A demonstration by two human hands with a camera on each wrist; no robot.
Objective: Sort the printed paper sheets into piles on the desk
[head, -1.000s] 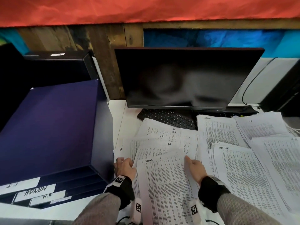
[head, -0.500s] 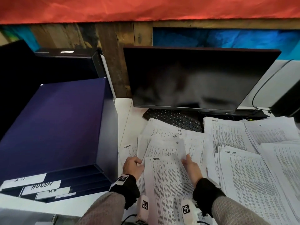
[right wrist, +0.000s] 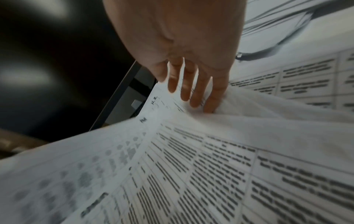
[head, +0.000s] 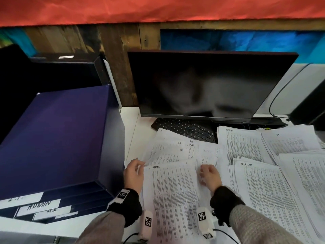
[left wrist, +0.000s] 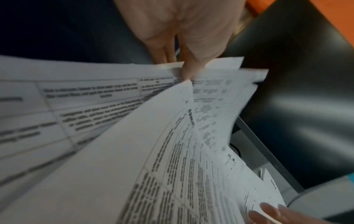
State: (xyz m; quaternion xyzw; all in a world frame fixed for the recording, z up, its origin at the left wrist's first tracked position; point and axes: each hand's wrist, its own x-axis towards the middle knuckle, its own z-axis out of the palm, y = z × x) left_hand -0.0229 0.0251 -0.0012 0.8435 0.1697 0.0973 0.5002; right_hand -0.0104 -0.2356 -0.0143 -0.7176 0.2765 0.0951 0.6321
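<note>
A printed sheet marked ADMIN (head: 172, 199) lies on top of loose sheets in front of me. My left hand (head: 136, 169) pinches paper edges at its top left corner; the left wrist view shows thumb and fingers (left wrist: 184, 72) closed on several sheet edges, with the ADMIN sheet (left wrist: 134, 166) curving up. My right hand (head: 205, 173) curls at the sheet's right edge. In the right wrist view its fingers (right wrist: 199, 98) dig under a raised fold of paper (right wrist: 249, 121). Sheets marked H.R. (head: 175, 152) fan out just beyond both hands.
Overlapping paper piles (head: 260, 191) cover the desk to the right. A keyboard (head: 184, 128) sits partly under papers below a dark monitor (head: 202, 85). A purple tray box (head: 52, 138) with labelled slots (head: 39, 207) stands close on the left.
Both hands have drawn in toward the ADMIN sheet. Their fingers, flat on the papers before, now curl on the sheet edges, and the paper edge has lifted.
</note>
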